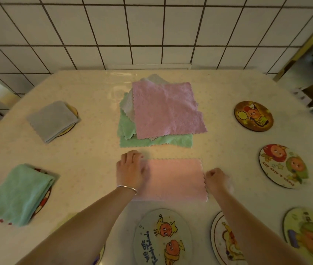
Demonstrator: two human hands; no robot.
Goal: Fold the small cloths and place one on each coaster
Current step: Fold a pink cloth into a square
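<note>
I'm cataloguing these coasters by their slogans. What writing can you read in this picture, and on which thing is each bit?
"have a nice day": right coaster, along its near rim.
"we are", then a second line, seemingly "Friends Friends" but too blurred to be sure: near coaster.
Other coasters, cloths, bracelet: no writing visible.

Both bare forearms are stretched forward from the lower edge. The left hand (130,170) is laid palm down with its fingers spread and slightly bent, a thin silver bangle (127,188) worn at the wrist. The right hand (216,178) is curled, its fingertips pinched together.
</note>
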